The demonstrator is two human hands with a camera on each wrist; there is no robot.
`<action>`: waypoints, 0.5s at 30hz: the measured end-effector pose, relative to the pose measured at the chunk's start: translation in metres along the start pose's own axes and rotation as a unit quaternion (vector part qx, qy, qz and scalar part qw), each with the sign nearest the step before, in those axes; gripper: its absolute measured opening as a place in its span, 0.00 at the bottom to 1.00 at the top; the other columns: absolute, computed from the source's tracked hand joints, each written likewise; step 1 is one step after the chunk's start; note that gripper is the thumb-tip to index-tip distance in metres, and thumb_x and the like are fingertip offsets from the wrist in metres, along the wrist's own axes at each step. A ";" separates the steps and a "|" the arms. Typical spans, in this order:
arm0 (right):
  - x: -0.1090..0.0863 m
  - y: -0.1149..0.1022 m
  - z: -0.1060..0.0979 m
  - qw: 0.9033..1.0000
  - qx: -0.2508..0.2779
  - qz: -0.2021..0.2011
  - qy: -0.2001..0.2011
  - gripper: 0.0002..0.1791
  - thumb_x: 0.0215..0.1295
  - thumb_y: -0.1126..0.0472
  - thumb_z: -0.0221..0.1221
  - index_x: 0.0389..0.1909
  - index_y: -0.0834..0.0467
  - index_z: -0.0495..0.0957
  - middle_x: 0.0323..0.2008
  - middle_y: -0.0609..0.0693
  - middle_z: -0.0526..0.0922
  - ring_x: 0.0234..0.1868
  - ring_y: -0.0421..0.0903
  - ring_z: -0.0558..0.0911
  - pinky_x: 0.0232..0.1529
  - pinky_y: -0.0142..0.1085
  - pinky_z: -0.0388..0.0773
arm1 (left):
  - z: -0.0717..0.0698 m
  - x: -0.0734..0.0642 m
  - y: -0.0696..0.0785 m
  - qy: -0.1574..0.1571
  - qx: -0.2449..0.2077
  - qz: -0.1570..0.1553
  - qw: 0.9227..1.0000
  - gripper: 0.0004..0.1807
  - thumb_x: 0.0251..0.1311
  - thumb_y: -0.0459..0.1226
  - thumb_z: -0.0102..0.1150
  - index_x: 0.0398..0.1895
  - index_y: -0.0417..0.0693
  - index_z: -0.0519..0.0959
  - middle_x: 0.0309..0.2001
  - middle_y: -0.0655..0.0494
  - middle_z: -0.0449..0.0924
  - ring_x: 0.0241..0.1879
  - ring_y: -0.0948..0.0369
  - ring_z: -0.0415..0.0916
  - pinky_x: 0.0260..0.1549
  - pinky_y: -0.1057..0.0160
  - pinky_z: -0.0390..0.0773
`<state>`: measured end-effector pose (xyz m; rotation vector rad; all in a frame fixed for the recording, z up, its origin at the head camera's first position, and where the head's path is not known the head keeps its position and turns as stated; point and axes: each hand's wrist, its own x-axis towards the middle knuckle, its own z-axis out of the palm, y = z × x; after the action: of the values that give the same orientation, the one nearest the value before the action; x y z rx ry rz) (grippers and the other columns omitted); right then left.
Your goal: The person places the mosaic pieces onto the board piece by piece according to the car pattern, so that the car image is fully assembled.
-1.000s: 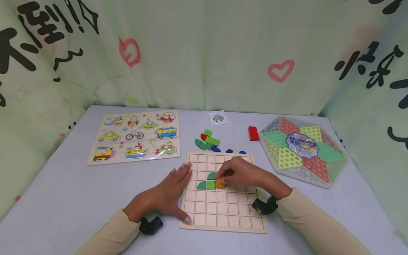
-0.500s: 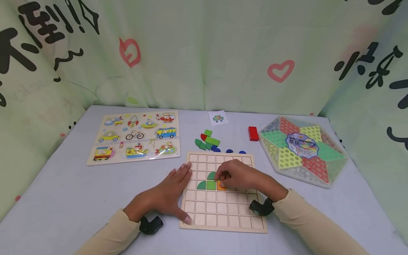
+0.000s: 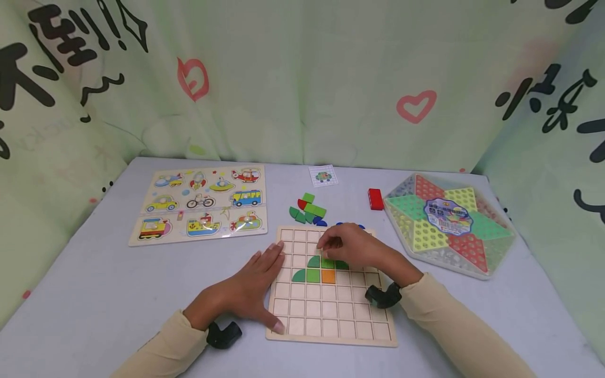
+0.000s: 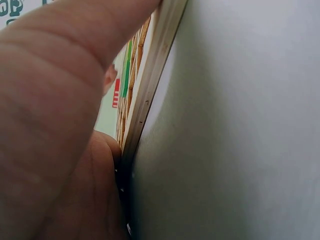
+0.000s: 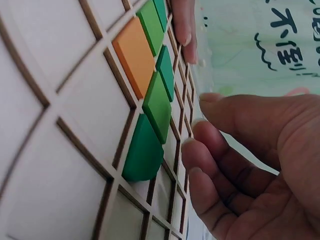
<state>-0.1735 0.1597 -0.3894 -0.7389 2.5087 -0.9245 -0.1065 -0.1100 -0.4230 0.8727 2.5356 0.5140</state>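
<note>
A wooden grid board [image 3: 331, 325] lies on the table. My left hand [image 3: 248, 286] rests along its left side, fingers spread and thumb at the lower left corner. Over the board's upper middle is my right hand [image 3: 361, 247]; in the right wrist view its thumb and fingers stand apart, holding nothing visible. Just below it, an orange square [image 3: 328, 276] sits in a cell beside a light green square [image 3: 313, 275] and a dark green quarter-round [image 3: 299, 275]. The row above bears another light green square [image 5: 157, 107] between two dark green rounded pieces [image 5: 144, 150].
Loose green, red and blue pieces [image 3: 315, 210] lie behind the board, with a small pattern card [image 3: 323, 176] farther back. A vehicle puzzle board [image 3: 200, 205] is at left. A red block [image 3: 375, 199] and a hexagonal game box [image 3: 449, 226] are at right.
My right hand has let go of the orange square, which now lies flat in its cell, and has moved up off it. My left hand has stayed put.
</note>
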 end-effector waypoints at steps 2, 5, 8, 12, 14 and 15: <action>0.004 0.001 -0.001 1.000 0.005 0.014 0.016 0.06 0.61 0.66 0.66 0.40 0.57 0.83 0.30 0.44 0.79 0.34 0.44 0.75 0.37 0.34 0.77 | 0.000 0.000 0.000 0.000 -0.001 -0.001 1.000 0.74 0.33 0.70 0.69 0.78 0.42 0.42 0.78 0.52 0.27 0.75 0.55 0.25 0.70 0.50 0.34; 0.010 0.003 -0.002 0.999 0.008 0.028 0.037 0.08 0.61 0.66 0.65 0.41 0.57 0.84 0.32 0.44 0.80 0.35 0.45 0.75 0.37 0.33 0.77 | 0.000 0.000 0.000 0.000 -0.001 -0.002 1.000 0.74 0.34 0.70 0.69 0.78 0.42 0.42 0.78 0.52 0.27 0.75 0.55 0.25 0.70 0.50 0.34; 0.014 0.004 -0.002 0.998 0.007 0.028 0.053 0.08 0.61 0.67 0.65 0.41 0.57 0.84 0.33 0.45 0.80 0.35 0.46 0.75 0.38 0.34 0.77 | 0.000 0.000 0.000 -0.001 -0.001 -0.001 1.000 0.74 0.34 0.70 0.69 0.78 0.42 0.42 0.78 0.52 0.27 0.75 0.55 0.25 0.70 0.50 0.34; 0.020 0.004 -0.002 0.997 0.012 0.035 0.073 0.07 0.63 0.66 0.64 0.42 0.57 0.84 0.34 0.47 0.80 0.36 0.47 0.75 0.40 0.35 0.77 | 0.000 0.000 0.000 0.000 0.000 0.000 1.000 0.74 0.34 0.70 0.69 0.78 0.42 0.42 0.78 0.52 0.27 0.75 0.55 0.25 0.70 0.50 0.34; 0.024 0.005 -0.002 0.996 0.017 0.042 0.082 0.08 0.63 0.66 0.64 0.43 0.57 0.84 0.34 0.47 0.81 0.37 0.47 0.76 0.41 0.35 0.77 | 0.000 -0.001 0.000 0.000 0.000 0.001 1.000 0.74 0.34 0.70 0.69 0.78 0.41 0.42 0.78 0.52 0.27 0.75 0.55 0.25 0.70 0.50 0.34; 0.027 0.005 -0.001 0.995 0.021 0.048 0.088 0.08 0.63 0.65 0.64 0.43 0.57 0.84 0.35 0.47 0.81 0.38 0.47 0.76 0.41 0.36 0.77 | 0.000 -0.001 0.000 0.000 0.000 0.002 1.000 0.74 0.34 0.70 0.69 0.78 0.41 0.42 0.78 0.51 0.27 0.75 0.55 0.25 0.70 0.50 0.34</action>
<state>-0.1970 0.1481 -0.3958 -0.5390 2.6415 -1.0448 -0.1060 -0.1107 -0.4233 0.8775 2.5350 0.5156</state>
